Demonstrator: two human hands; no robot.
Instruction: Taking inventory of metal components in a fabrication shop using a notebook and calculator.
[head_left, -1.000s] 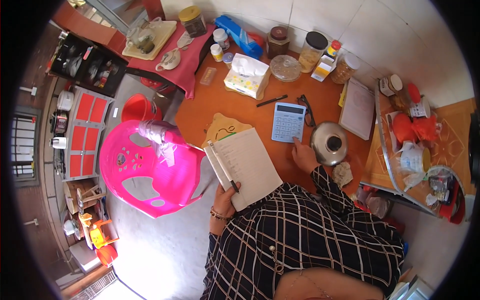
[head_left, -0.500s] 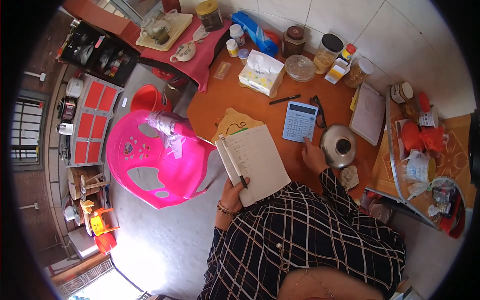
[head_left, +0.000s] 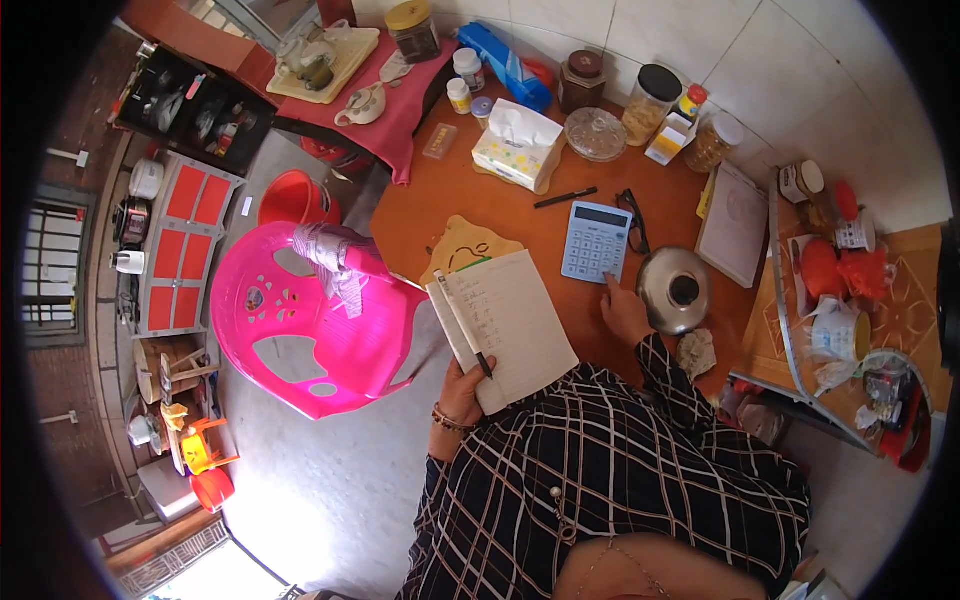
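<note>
I see bright daylight glaring on the floor (head_left: pixel 300 480) lower left; edges bend, corners black, focus sharp.

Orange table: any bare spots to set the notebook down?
Bare patch on the table left of the tissue box, down to the yellow mat. A narrower strip lies between calculator and tissue box, but the pen crosses it. Crowded along the back wall, with jars, and at the right by the pot lid.
</note>
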